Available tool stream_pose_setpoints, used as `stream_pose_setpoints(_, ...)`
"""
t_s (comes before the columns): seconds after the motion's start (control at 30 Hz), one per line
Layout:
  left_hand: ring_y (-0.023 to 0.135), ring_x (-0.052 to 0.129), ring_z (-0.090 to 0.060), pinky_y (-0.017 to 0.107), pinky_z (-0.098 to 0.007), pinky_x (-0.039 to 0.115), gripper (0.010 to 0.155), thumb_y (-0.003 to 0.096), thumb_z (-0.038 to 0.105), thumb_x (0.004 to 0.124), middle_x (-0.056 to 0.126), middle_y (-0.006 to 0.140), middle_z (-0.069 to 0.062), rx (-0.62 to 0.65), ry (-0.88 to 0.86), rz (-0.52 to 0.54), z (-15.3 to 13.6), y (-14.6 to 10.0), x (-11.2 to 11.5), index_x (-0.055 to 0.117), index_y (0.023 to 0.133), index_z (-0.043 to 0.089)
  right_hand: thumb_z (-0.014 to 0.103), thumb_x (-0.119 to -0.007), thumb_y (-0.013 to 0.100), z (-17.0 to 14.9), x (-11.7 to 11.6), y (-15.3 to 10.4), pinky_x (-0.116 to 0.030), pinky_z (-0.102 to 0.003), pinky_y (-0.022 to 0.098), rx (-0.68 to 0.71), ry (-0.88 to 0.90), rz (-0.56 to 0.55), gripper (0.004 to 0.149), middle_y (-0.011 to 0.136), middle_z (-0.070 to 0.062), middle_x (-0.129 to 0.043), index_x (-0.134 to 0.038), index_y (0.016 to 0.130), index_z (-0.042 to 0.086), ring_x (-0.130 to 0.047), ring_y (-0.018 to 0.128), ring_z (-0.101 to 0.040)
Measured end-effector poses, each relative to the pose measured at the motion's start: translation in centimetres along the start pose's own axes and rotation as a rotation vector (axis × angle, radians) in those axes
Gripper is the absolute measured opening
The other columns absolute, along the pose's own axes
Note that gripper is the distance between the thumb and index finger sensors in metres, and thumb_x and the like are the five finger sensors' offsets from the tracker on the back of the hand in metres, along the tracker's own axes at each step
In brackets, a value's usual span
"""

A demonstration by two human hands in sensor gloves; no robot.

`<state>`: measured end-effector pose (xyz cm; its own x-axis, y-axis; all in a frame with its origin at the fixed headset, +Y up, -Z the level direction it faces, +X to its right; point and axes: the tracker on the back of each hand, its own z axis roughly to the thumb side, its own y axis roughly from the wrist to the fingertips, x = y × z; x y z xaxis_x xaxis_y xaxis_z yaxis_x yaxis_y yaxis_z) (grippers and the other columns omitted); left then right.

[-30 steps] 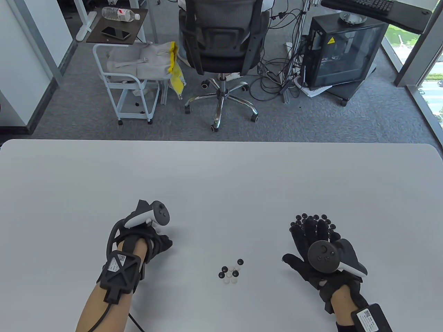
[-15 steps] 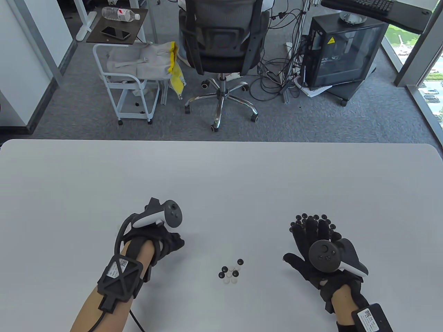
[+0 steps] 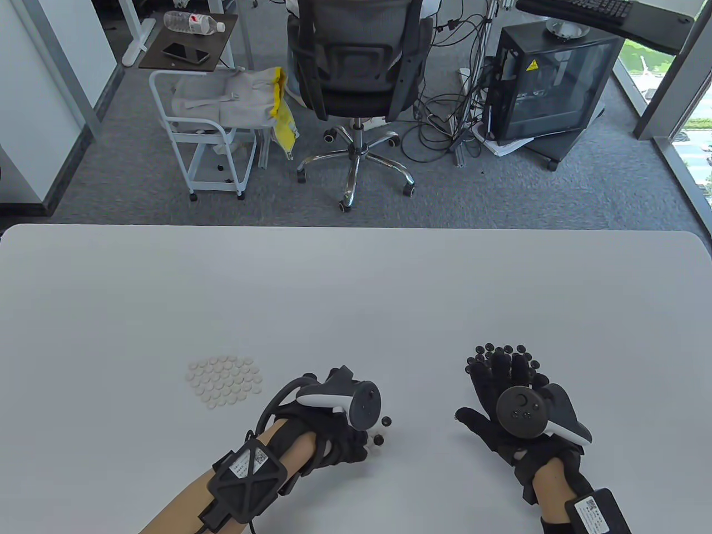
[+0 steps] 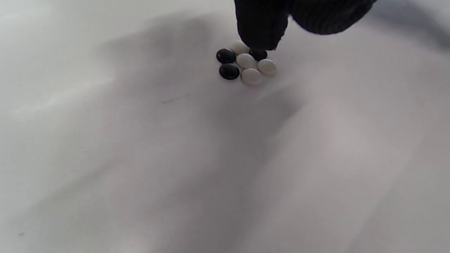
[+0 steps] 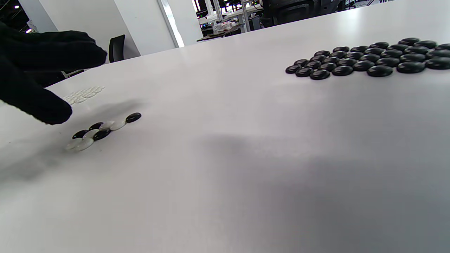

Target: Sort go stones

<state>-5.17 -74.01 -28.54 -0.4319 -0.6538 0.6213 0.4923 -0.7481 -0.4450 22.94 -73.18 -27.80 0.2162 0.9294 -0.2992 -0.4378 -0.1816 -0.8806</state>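
A small mixed cluster of black and white Go stones [image 4: 246,63] lies on the white table [image 3: 356,289]; it also shows in the right wrist view [image 5: 102,131]. My left hand [image 3: 345,439] hovers over this cluster and hides most of it in the table view. One fingertip [image 4: 260,31] hangs right at the cluster's far stones, and nothing is seen between the fingers. A sorted patch of white stones [image 3: 225,381] lies to the left. A sorted patch of black stones [image 3: 503,355] lies to the right. My right hand [image 3: 500,389] rests flat and open, its fingers lying on the black patch.
The table's far half is bare white surface. Beyond the far edge stand an office chair [image 3: 356,72], a white cart [image 3: 211,128] and a computer case [image 3: 550,78].
My left hand has moved right from the white patch to the mixed cluster, uncovering the white stones. My right hand has not moved.
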Motion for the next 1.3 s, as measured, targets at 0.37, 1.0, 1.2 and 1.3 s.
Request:
stream_pose_setpoints(0.37, 0.089, -0.018, -0.054, 0.055, -0.082, 0.006, 0.067, 0.0513, 0.053, 0.054, -0.014, 0.109, -0.022, 0.045, 0.0, -0.058, 0.7, 2.0, 2.1, 0.042, 0.115, 0.033, 0.051, -0.053, 0.066, 0.0, 0.0, 0.0, -0.008, -0.089, 0.054, 0.0, -0.003, 0.003, 0.084, 0.11, -0.047, 0.0, -0.018, 0.118, -0.005, 0.006, 0.09, -0.069)
stream_pose_setpoints(1.0, 0.089, -0.018, -0.053, 0.054, -0.081, 0.003, 0.061, 0.0531, 0.051, 0.057, -0.015, 0.107, -0.019, -0.327, -0.37, 0.015, -14.9, -5.9, 8.0, 0.049, 0.112, 0.037, 0.051, -0.054, 0.066, 0.2, -0.3, 0.2, -0.008, -0.089, 0.055, -0.004, -0.011, 0.017, 0.084, 0.11, -0.047, 0.0, -0.018, 0.118, -0.005, 0.006, 0.09, -0.069)
stream_pose_setpoints(1.2, 0.088, -0.02, -0.054, 0.054, -0.082, 0.002, 0.064, 0.0524, 0.05, 0.055, -0.017, 0.106, -0.019, -0.382, -0.456, 0.039, -17.4, -6.0, 8.1, 0.045, 0.114, 0.036, 0.051, -0.054, 0.066, 0.3, -0.3, 0.2, -0.008, -0.089, 0.055, -0.005, -0.011, 0.023, 0.084, 0.109, -0.047, 0.0, -0.018, 0.118, -0.005, 0.006, 0.09, -0.069)
stream_pose_setpoints(1.3, 0.088, -0.021, -0.054, 0.054, -0.082, 0.002, 0.065, 0.0521, 0.051, 0.054, -0.018, 0.106, -0.019, -0.412, -0.469, 0.044, -18.3, -5.9, 7.9, 0.044, 0.114, 0.036, 0.051, -0.054, 0.066, 0.2, -0.3, 0.2, -0.008, -0.089, 0.055, -0.006, -0.008, 0.018, 0.084, 0.11, -0.047, 0.0, -0.017, 0.118, -0.005, 0.006, 0.09, -0.069)
